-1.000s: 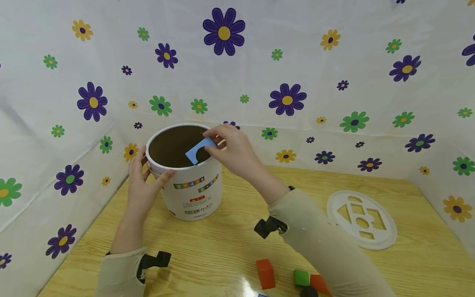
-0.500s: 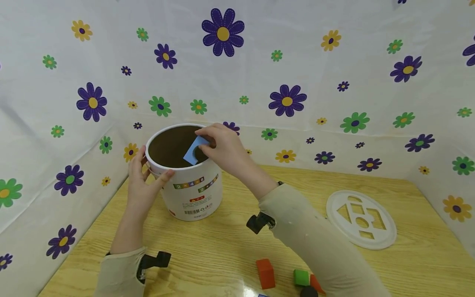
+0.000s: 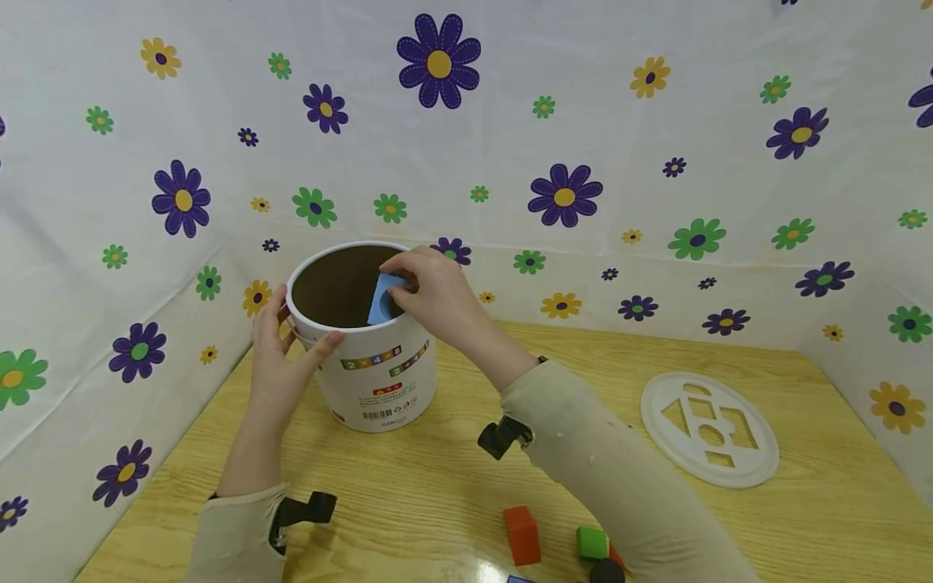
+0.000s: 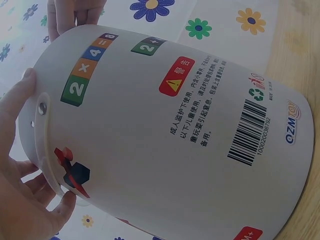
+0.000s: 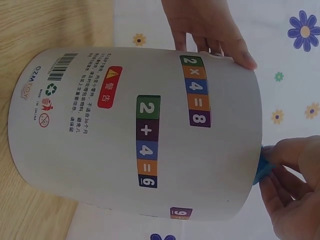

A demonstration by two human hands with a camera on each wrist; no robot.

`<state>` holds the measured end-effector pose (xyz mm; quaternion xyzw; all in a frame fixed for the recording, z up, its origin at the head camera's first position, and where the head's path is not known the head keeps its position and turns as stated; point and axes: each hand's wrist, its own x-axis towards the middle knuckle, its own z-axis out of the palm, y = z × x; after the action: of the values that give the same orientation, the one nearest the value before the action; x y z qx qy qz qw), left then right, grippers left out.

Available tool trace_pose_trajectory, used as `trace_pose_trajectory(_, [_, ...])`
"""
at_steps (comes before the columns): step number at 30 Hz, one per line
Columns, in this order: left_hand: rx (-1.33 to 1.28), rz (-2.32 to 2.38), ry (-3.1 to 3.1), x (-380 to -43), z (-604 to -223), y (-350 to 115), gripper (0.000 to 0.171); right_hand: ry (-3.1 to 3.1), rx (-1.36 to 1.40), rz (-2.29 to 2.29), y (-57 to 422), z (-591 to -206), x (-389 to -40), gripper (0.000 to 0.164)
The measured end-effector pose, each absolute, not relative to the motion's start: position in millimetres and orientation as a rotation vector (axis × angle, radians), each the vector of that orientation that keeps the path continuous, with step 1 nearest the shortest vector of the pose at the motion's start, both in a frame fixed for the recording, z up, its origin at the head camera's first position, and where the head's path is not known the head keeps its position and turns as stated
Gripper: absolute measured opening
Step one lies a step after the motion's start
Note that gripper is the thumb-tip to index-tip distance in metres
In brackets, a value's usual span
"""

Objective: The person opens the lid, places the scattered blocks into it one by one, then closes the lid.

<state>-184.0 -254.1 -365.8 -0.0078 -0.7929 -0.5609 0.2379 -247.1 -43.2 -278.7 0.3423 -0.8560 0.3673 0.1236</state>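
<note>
A tall white bucket point(image 3: 342, 389) with printed sums and a barcode stands upright on the table, its mouth dark inside. My left hand point(image 3: 280, 356) grips its left side near the rim, thumb on the front; in the left wrist view the fingers lie by the plastic handle point(image 4: 44, 135). Over the right part of the opening, my right hand point(image 3: 437, 291) pinches a blue arch block point(image 3: 381, 301), a flat piece with a round cut-out. The block's lower end dips behind the front rim. In the right wrist view only a bit of the blue arch block point(image 5: 262, 167) shows past the rim.
On the wooden table point(image 3: 408, 502), a round white board point(image 3: 758, 461) with shaped cut-outs lies at the right. Near the front edge are a red block point(image 3: 521, 536), a green cube point(image 3: 591, 543) and a black round piece point(image 3: 607, 572). Flowered cloth point(image 3: 496, 121) walls the back and sides.
The right hand has moved slightly left and deeper over the bucket's mouth. The blue arch block has turned more upright and sunk lower inside the rim. The left hand has stayed put.
</note>
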Motion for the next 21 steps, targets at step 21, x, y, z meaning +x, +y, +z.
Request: trace_pose_trajectory(21, [-0.030, -1.538, -2.176, -183, -366, -254, 0.089, -2.379, 1.104, 1.236, -29, -288, -224, 0.020])
